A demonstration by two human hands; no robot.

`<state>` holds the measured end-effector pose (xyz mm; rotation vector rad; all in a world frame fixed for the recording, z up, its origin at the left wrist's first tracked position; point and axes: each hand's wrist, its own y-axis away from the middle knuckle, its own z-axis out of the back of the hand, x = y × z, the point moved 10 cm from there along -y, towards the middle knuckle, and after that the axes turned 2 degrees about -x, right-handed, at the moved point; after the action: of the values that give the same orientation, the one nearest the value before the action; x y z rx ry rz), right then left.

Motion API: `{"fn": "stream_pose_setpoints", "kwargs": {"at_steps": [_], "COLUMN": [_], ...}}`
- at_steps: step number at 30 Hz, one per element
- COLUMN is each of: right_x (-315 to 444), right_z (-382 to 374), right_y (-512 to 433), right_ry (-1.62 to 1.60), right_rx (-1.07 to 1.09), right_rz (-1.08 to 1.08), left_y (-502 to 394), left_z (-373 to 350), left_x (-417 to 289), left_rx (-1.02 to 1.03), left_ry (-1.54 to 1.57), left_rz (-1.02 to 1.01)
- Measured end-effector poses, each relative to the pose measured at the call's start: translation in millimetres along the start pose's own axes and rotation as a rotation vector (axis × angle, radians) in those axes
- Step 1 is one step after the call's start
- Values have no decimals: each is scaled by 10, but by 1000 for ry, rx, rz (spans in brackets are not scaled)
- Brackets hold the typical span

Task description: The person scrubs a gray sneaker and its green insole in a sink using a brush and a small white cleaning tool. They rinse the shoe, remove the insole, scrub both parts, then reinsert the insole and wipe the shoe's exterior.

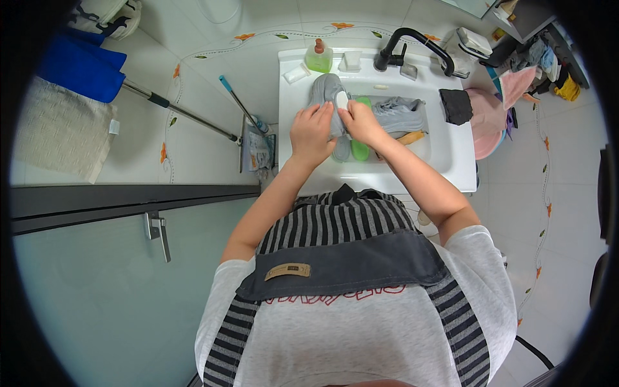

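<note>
A grey sneaker (329, 86) is held over the left side of the washbasin by my left hand (313, 133), with the fingers spread across its upper. Pressed to the shoe's side is a small white rounded block (342, 100), gripped in my right hand (363, 123); what it is made of is hard to tell. A second grey sneaker (399, 112) lies on its side in the basin. Below my hands are a grey insole (341, 149) and a bright green long object (360, 151), partly hidden by my right hand. A yellow-brown object (411, 138) rests beside the second sneaker.
The white washbasin (454, 159) has a black faucet (382, 60) at its back edge. Along that rim stand a green soap bottle (319, 58), a white tube (296, 74) and a soap dish (350, 62). A folded dark cloth (456, 106) lies on the right rim, near a pink tub (486, 145).
</note>
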<state>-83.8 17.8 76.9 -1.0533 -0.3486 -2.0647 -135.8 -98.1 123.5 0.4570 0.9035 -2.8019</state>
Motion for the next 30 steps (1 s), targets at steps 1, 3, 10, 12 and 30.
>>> {"fn": "stream_pose_setpoints", "kwargs": {"at_steps": [1, 3, 10, 12, 30], "right_x": [-5, -106, 101, 186, 667], "right_z": [4, -16, 28, -28, 385], "right_y": [3, -36, -134, -32, -27], "right_ry": [-24, -142, 143, 223, 232], "right_rx": [23, 82, 6, 88, 130], "right_rz": [-7, -109, 156, 196, 675], "left_y": [12, 43, 71, 51, 72], "left_z": [0, -19, -62, -66, -308], "left_x": [-3, -5, -118, -15, 274], "left_rx": [0, 14, 4, 8, 144], "left_ry": [-11, 31, 48, 89, 918], "left_rz": [-8, 2, -77, -26, 300]}}
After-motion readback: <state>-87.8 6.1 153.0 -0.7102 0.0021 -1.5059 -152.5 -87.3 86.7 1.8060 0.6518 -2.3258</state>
